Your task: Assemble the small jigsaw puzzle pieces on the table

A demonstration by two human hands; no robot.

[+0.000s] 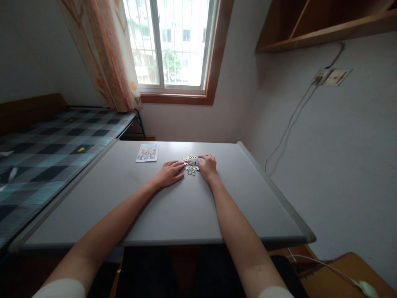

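Observation:
A small heap of jigsaw puzzle pieces (190, 164) lies on the grey table (173, 207), between my two hands. My left hand (170, 172) rests flat on the table with its fingers stretched out, the fingertips touching the left side of the heap. My right hand (207, 164) sits on the right side of the heap, fingers curled down onto the pieces. Whether it grips a piece is hidden. A printed picture card (147, 152) lies flat to the left, apart from both hands.
A bed with a checked cover (46, 153) adjoins the table's left edge. A window (173, 45) and curtain (105, 54) stand behind. The wall on the right carries a socket (331, 77) with cables hanging down, under a wooden shelf (325, 25).

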